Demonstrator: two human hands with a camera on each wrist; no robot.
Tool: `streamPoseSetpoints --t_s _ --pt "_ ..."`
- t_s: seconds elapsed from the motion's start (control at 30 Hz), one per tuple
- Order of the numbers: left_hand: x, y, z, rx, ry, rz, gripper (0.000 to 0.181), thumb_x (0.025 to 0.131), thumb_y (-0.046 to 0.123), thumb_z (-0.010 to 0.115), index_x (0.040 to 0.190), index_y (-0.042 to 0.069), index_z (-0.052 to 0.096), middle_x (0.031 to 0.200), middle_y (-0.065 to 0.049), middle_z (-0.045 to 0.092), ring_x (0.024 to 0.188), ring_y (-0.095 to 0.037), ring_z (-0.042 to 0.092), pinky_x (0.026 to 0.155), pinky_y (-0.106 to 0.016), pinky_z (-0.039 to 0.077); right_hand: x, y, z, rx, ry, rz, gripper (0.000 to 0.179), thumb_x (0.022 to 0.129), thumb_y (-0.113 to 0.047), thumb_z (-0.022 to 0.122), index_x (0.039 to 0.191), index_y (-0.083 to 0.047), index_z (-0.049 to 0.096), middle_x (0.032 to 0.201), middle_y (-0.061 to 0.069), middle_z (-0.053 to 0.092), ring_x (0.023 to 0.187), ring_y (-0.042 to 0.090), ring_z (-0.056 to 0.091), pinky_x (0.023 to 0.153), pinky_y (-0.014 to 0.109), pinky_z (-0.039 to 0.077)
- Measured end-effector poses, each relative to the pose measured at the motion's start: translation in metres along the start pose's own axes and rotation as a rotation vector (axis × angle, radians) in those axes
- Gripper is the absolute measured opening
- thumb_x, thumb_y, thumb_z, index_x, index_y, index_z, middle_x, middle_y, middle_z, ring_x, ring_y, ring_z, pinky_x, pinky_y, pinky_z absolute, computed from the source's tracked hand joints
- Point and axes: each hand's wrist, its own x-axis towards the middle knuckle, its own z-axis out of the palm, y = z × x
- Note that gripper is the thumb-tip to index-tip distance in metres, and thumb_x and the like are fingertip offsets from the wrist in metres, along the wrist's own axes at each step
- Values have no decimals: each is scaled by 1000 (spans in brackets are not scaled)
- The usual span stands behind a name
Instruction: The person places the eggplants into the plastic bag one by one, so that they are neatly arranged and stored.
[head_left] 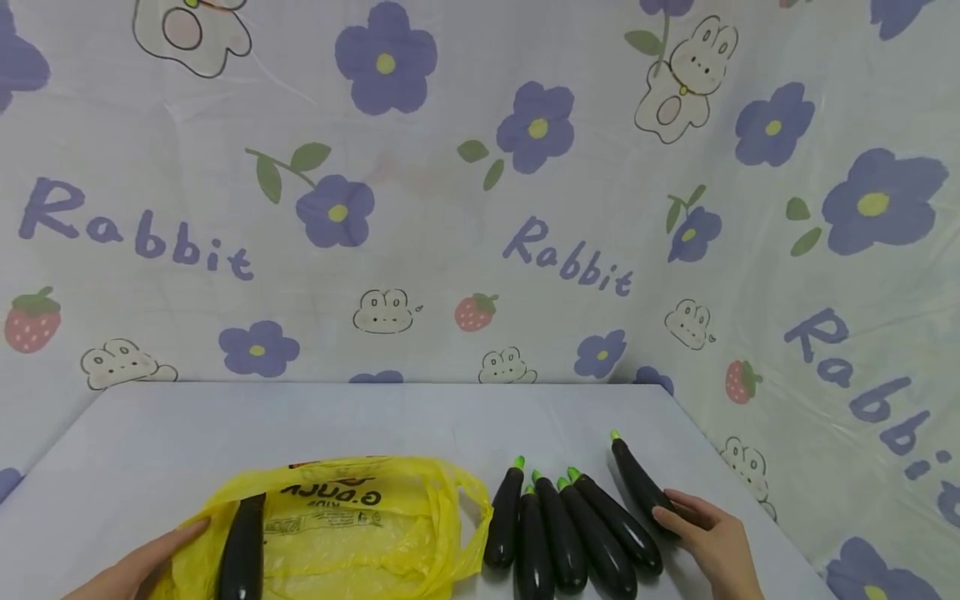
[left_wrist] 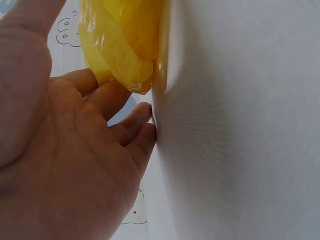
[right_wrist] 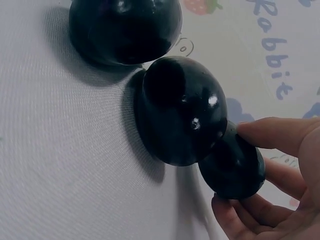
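Observation:
A yellow plastic bag (head_left: 352,550) lies on the table with its opening toward me, and one dark eggplant (head_left: 243,546) shows inside at its left. At the bag's left edge my left hand (head_left: 146,558) grips the plastic; in the left wrist view its fingers (left_wrist: 107,97) reach behind the yellow film. My right hand (head_left: 708,533) holds a dark eggplant (head_left: 637,471) by its thick end, thumb on one side and fingers on the other. That eggplant's green stem points away from me. Several more eggplants (head_left: 570,533) lie side by side between the bag and my right hand.
The white table (head_left: 420,425) ends at a back edge against a hanging cloth (head_left: 420,258) printed with flowers, rabbits and strawberries. The same cloth covers the right side. A bag handle loop (head_left: 476,517) extends toward the leftmost eggplant of the row.

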Motion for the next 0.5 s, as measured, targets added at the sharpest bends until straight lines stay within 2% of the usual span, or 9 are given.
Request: streamPoseSetpoints --t_s 0.07,0.23,0.4,0.5 --pt "0 0 0 -8 -6 1 82 99 13 61 152 -7 2 142 -39 25 106 -4 56 84 -20 50 0 1 0 5 13 -2 77 72 -43 88 131 -1 63 126 24 61 112 37 57 76 34 56" --pt "2 0 -3 10 -37 59 78 100 9 59 152 -8 3 141 -37 27 108 -2 54 85 -22 49 0 1 1 27 47 10 74 72 -38 88 130 0 63 125 25 61 109 36 58 70 30 56" --pt "3 -1 -4 27 -52 113 77 100 6 57 150 -11 2 140 -23 35 109 -1 53 86 -22 50 0 0 3 52 74 16 68 74 -33 87 129 0 63 124 25 61 108 36 59 72 32 56" --pt "6 -1 -5 43 -52 106 77 99 6 58 150 -12 3 140 -25 34 109 1 52 86 -22 49 0 0 3 59 85 21 67 75 -31 87 129 0 63 124 25 61 106 36 60 72 33 56"
